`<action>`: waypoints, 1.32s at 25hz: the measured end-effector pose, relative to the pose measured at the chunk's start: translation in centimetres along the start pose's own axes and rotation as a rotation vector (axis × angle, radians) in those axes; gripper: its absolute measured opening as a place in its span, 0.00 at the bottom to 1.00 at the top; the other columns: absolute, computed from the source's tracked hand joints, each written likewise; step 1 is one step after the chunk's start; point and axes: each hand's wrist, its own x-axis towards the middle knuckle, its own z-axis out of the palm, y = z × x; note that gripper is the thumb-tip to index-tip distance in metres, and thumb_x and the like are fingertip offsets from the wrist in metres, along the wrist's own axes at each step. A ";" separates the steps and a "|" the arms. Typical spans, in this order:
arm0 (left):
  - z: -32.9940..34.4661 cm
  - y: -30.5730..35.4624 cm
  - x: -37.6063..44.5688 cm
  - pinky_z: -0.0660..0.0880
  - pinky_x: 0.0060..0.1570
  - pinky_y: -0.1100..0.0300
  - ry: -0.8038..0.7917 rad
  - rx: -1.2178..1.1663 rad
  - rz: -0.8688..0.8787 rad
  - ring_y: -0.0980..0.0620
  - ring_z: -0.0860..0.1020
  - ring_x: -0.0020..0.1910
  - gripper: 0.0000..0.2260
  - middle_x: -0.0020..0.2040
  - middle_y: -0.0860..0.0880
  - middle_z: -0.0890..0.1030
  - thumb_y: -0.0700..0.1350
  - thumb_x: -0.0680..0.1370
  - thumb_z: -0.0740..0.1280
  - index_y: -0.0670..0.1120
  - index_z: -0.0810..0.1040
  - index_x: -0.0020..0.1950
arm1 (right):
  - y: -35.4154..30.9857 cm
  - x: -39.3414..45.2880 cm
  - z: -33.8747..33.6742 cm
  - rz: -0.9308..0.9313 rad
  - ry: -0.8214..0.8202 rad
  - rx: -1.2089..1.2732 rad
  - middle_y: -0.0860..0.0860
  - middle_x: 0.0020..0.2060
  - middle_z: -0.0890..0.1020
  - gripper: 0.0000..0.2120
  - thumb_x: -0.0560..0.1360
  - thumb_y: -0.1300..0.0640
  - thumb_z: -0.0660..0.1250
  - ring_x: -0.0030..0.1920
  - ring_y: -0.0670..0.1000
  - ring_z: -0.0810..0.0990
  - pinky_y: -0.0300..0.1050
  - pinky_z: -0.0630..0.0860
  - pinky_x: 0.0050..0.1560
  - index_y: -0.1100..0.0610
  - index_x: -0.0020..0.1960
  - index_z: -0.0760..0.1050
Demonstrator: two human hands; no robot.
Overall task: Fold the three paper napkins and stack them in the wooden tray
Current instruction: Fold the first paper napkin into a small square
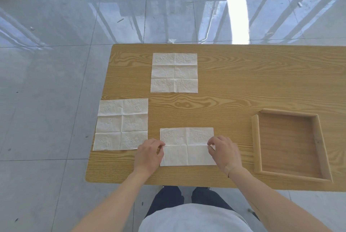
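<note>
Three white paper napkins lie on the wooden table (243,74). One napkin (174,72) is spread flat at the far middle, and a second napkin (121,124) lies flat at the left edge, overhanging it slightly. The nearest napkin (187,146) has its near part folded up over the middle. My left hand (149,154) pinches the folded edge at its left end, and my right hand (223,152) pinches it at its right end. The wooden tray (255,138) sits to the right with nothing in it.
The table's left and near edges are close to the napkins. Grey glossy floor tiles surround the table. My legs and shirt show below the near edge.
</note>
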 end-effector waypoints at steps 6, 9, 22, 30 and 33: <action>-0.2 -1.0 0.0 0.69 0.57 0.56 -0.038 0.085 0.095 0.54 0.74 0.54 0.08 0.53 0.55 0.78 0.48 0.77 0.68 0.53 0.81 0.56 | 0.3 -0.8 0.4 -0.035 0.029 -0.096 0.45 0.58 0.77 0.14 0.77 0.50 0.65 0.61 0.51 0.71 0.48 0.69 0.57 0.46 0.63 0.75; -0.6 -1.4 0.3 0.69 0.59 0.55 -0.091 0.142 0.164 0.52 0.73 0.57 0.11 0.56 0.55 0.77 0.51 0.77 0.68 0.53 0.79 0.59 | 0.1 -1.2 0.3 -0.065 0.014 -0.140 0.45 0.61 0.76 0.18 0.77 0.47 0.66 0.62 0.52 0.71 0.49 0.69 0.59 0.45 0.66 0.73; -0.1 -0.2 1.4 0.67 0.60 0.53 -0.137 0.263 0.224 0.50 0.73 0.60 0.16 0.58 0.53 0.76 0.54 0.76 0.69 0.52 0.78 0.63 | 1.2 0.3 -0.1 -0.167 -0.025 -0.181 0.44 0.65 0.75 0.18 0.77 0.45 0.66 0.66 0.51 0.69 0.50 0.67 0.62 0.42 0.66 0.74; 0.6 0.9 1.0 0.71 0.55 0.51 -0.084 0.237 0.203 0.48 0.76 0.54 0.14 0.52 0.51 0.79 0.49 0.73 0.74 0.49 0.81 0.57 | 1.2 0.6 0.6 -0.181 -0.026 -0.111 0.45 0.59 0.77 0.13 0.75 0.46 0.69 0.61 0.52 0.72 0.50 0.68 0.60 0.45 0.59 0.78; 0.6 1.2 1.0 0.70 0.55 0.52 -0.075 0.218 0.185 0.48 0.76 0.54 0.11 0.52 0.50 0.79 0.48 0.74 0.73 0.49 0.81 0.55 | 1.2 0.7 0.5 -0.189 -0.011 -0.105 0.45 0.56 0.78 0.13 0.75 0.47 0.69 0.58 0.52 0.73 0.49 0.69 0.58 0.45 0.59 0.78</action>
